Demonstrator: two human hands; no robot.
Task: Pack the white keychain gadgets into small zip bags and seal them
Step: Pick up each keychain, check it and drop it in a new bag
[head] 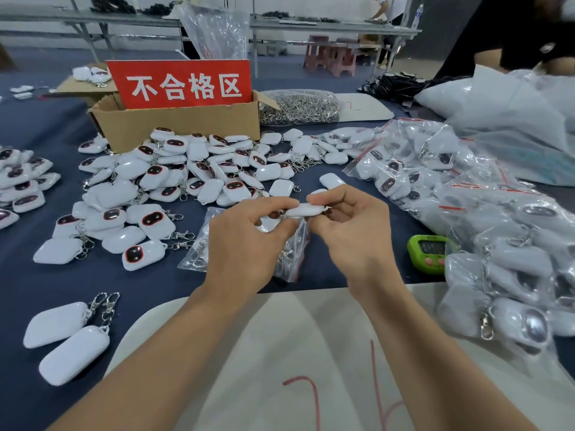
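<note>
Both hands hold one white keychain gadget (303,209) edge-on above the table's middle. My left hand (249,241) pinches its left end and my right hand (351,225) grips its right end. Below the hands lies a stack of small clear zip bags with red strips (292,259). A large heap of loose white gadgets (186,178) with dark oval faces and metal clasps spreads across the blue cloth. To the right sits a pile of bagged gadgets (504,244).
A cardboard box (174,122) with a red sign stands at the back. A bag of metal clasps (298,107) lies beside it. A green timer (427,253) sits right of my hands. Two white gadgets (65,334) lie front left. A person's dark sleeve (535,35) is at top right.
</note>
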